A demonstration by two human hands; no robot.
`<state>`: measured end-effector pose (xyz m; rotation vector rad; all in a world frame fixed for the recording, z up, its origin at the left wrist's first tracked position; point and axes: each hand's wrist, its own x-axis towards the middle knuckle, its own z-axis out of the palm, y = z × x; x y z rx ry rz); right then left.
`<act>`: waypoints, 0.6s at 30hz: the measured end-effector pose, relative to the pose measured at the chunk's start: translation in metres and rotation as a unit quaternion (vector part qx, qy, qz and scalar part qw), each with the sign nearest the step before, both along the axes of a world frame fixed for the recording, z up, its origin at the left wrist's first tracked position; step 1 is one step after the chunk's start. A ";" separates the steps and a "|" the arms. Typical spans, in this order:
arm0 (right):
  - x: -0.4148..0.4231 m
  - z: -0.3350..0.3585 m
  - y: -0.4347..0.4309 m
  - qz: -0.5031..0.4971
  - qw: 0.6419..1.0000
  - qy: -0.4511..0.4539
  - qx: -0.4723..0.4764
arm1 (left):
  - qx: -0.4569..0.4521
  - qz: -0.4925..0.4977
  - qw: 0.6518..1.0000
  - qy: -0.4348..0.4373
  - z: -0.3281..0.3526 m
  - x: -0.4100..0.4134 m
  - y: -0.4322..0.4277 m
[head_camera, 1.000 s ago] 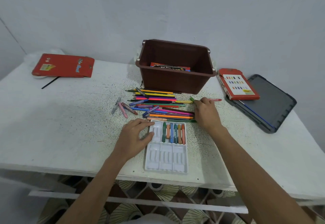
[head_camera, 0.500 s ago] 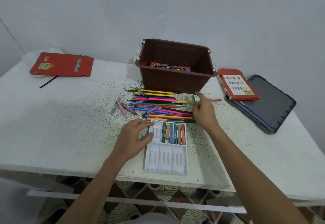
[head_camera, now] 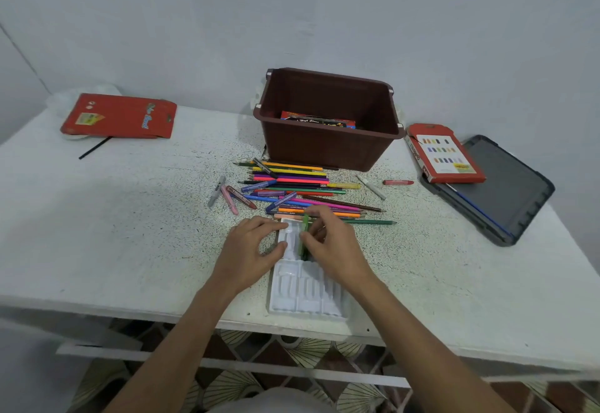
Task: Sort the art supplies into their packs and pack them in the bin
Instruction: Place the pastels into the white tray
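R hand (head_camera: 334, 244), pinching green crayon (head_camera: 305, 227), shd lay it flat into a far slot of white tray (head_camera: 305, 295) w/ L hand (head_camera: 246, 250) gripping tray's left edge steady.

A green crayon (head_camera: 304, 234) lies along the far slots of the white tray (head_camera: 305, 295), loose coloured pencils (head_camera: 292, 182) heaped between it and the open brown bin (head_camera: 328, 146).

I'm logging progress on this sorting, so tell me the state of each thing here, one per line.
Brown bin, open, one pack inside.
Grey lid, off the bin, lying flat.
White tray, near slots empty, left hand holds its edge.
Green crayon, pinched by right hand over tray.
Coloured pencils, loose in a pile.
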<state>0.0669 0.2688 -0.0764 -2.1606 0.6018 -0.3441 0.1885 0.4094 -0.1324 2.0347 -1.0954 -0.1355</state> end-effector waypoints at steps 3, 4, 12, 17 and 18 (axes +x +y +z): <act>0.001 -0.009 0.004 0.014 0.999 0.010 -0.047 | 0.003 0.001 1.000 0.002 0.000 0.000 -0.001; 0.002 -0.011 0.004 0.019 0.997 0.015 -0.077 | 0.003 0.001 1.000 0.002 0.000 0.000 -0.001; 0.005 -0.022 0.004 0.027 0.981 0.035 -0.191 | 0.007 0.000 1.000 0.006 -0.001 0.001 -0.001; 0.009 -0.025 0.000 0.027 0.980 0.051 -0.192 | 0.011 0.000 1.000 0.004 -0.001 0.001 -0.001; 0.009 -0.026 0.000 0.028 0.980 0.055 -0.189 | 0.012 0.000 1.000 0.004 -0.001 0.001 -0.001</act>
